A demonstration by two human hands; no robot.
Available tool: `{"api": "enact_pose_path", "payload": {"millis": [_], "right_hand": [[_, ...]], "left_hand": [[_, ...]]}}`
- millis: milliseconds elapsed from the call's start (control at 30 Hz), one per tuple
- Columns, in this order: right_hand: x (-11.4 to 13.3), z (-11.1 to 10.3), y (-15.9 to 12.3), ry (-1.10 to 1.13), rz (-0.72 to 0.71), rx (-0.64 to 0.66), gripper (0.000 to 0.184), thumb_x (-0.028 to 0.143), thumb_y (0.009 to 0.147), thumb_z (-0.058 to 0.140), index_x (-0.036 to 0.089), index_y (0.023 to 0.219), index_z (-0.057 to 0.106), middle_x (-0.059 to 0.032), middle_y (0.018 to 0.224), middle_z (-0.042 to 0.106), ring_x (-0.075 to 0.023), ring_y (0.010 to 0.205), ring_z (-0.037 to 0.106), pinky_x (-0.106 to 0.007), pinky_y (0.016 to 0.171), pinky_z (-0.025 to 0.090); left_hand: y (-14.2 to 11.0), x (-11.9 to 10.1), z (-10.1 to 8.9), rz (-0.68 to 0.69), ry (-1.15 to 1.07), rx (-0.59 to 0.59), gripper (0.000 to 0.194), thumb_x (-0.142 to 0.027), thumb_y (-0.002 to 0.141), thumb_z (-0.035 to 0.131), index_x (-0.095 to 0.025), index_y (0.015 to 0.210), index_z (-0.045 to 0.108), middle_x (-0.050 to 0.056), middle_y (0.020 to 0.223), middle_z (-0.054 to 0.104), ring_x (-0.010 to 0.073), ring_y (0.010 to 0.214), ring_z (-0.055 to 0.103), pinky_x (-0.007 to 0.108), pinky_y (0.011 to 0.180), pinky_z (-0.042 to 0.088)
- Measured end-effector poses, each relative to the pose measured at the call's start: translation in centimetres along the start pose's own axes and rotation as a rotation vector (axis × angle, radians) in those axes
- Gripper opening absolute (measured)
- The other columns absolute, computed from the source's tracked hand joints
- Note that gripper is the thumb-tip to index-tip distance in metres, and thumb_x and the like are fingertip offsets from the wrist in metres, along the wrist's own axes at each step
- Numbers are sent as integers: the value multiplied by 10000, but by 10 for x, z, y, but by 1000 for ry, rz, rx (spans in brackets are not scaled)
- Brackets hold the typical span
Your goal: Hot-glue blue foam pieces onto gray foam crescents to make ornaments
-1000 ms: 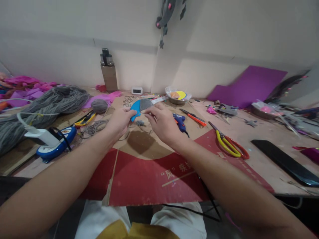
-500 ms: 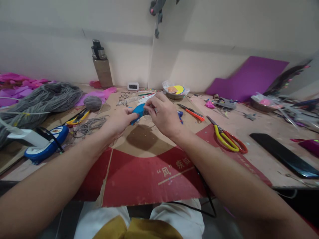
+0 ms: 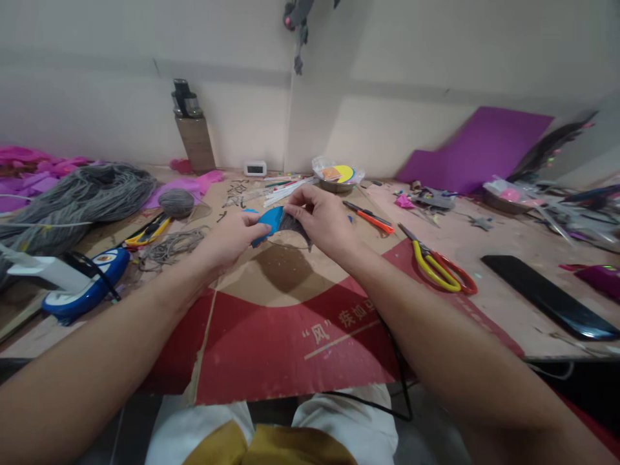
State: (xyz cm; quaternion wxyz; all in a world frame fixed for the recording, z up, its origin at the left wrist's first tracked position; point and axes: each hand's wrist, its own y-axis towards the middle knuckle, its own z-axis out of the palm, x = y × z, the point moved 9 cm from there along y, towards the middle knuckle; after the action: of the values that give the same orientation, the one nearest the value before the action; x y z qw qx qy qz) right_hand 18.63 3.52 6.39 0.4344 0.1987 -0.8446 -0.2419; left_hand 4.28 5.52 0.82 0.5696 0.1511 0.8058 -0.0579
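Near cardboard (image 3: 271,349) leaves room; orange cutter (image 3: 375,221) obstructs beside the right hand (image 3: 324,219).

Counting two hands (image 3: 323,218), one blue piece (image 3: 270,222), one dark grey patch (image 3: 292,226). Also counting one pair of scissors (image 3: 434,266), one orange-handled tool (image 3: 375,220), one yellow-handled tool (image 3: 149,234). In grey yarn: one ball (image 3: 175,203), one thick hank (image 3: 97,194), one loose tangle (image 3: 172,248). Adding two bowls (image 3: 334,186), one purple sheet (image 3: 489,152), one grey star (image 3: 480,222), one small digital clock (image 3: 254,168), one black slab (image 3: 545,297). Can't count thin sticks (image 3: 287,192): overlapping.
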Motion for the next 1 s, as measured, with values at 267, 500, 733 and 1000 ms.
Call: {"api": "enact_pose_path", "payload": {"millis": [267, 500, 733, 1000], "right_hand": [[-11, 1, 1, 48, 19, -8, 100, 227, 813, 591, 198, 734, 536, 8, 706, 574, -127, 663, 495, -279, 636, 383], [-7, 1, 0, 85, 25, -6, 90, 216, 809, 583, 200, 739, 528, 11, 707, 563, -126, 667, 489, -283, 635, 381], [-2, 4, -1, 205, 82, 11, 120, 204, 792, 584, 197, 705, 502, 16, 688, 545, -111, 643, 494, -272, 618, 390], [-10, 5, -3, 332, 206, 15, 143, 228, 748, 627, 186, 685, 505, 18, 652, 551, -97, 597, 493, -252, 565, 393]], "left_hand": [[-6, 1, 20, -66, -223, 216, 215, -337, 721, 669, -130, 780, 674, 71, 778, 670, 101, 558, 516, 221, 495, 372], [-10, -1, 21, -158, -369, 152, 118, -234, 707, 630, -116, 715, 635, 14, 595, 529, 51, 444, 373, 169, 373, 211], [-10, -1, 11, -79, -241, 23, 124, -235, 701, 651, -141, 687, 572, -27, 577, 485, 40, 440, 327, 188, 404, 202], [-11, -5, 6, -63, -159, -32, 148, -276, 671, 644, -156, 681, 558, -28, 574, 514, 52, 435, 320, 219, 421, 196]]}}
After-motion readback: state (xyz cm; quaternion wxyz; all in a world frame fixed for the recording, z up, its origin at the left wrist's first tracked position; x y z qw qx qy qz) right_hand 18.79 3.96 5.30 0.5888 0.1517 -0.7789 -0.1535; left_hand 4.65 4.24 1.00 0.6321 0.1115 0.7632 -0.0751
